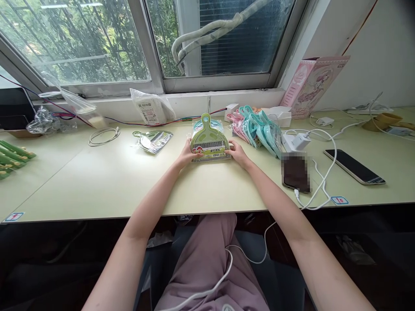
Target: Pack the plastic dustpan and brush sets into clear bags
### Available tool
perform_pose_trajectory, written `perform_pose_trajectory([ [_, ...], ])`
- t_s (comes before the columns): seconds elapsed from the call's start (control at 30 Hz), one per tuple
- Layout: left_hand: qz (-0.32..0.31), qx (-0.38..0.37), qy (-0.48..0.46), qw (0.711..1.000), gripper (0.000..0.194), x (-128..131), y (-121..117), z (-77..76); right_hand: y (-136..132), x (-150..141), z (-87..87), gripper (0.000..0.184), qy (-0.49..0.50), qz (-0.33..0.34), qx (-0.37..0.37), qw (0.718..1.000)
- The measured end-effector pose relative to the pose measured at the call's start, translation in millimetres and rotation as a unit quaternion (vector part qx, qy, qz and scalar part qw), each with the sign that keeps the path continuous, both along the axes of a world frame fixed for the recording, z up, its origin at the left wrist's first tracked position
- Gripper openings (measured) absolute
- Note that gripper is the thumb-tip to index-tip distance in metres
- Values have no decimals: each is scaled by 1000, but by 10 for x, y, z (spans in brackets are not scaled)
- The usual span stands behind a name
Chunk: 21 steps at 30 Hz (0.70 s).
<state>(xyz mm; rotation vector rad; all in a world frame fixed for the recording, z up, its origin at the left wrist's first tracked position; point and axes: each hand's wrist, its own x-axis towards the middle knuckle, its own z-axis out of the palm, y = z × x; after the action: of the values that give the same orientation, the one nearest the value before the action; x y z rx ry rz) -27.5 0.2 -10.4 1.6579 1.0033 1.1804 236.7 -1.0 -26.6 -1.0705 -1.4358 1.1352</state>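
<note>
A green mini dustpan and brush set (209, 140), packed with a printed label, is held between my hands at the middle of the table. Blue plastic of another set shows behind its handle. My left hand (187, 154) grips its left edge, thumb on the front. On the right edge, my right hand (238, 152) does the same. To the left lies another packaged green set (154, 140), flat on the table. Right of my hands is a pile of pink and blue packaged sets (259, 129).
A phone (295, 172) with a white charging cable and a second phone (353, 167) lie at the right. A pink box (314, 86) stands by the window. A coiled cable (103, 136), a plastic-wrapped packet (151, 110) and green stalk-like items (14, 157) are to the left.
</note>
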Motion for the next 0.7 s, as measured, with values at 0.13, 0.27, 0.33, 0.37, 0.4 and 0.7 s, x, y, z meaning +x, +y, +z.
perform_pose_trajectory([
  [0.13,14,11,1,1000,82,39,-19,-17,-27,-24,22,66,-23,7,17,1000],
  [0.27,9,13,25,1000,83,103,-21,-55,-65,-23,86,89,-112,-52,50,991],
  [0.33,12,17,33,999,85,129,-23,-64,-63,-13,101,91,-127,-67,55,988],
  [0.37,12,19,33,999,85,138,-25,-64,-56,-7,101,91,-127,-67,58,988],
  [0.4,9,18,32,999,86,144,-26,-61,-46,-3,96,91,-126,-65,62,988],
  [0.7,-12,4,4,1000,84,120,26,-97,28,18,41,94,-134,-66,60,987],
])
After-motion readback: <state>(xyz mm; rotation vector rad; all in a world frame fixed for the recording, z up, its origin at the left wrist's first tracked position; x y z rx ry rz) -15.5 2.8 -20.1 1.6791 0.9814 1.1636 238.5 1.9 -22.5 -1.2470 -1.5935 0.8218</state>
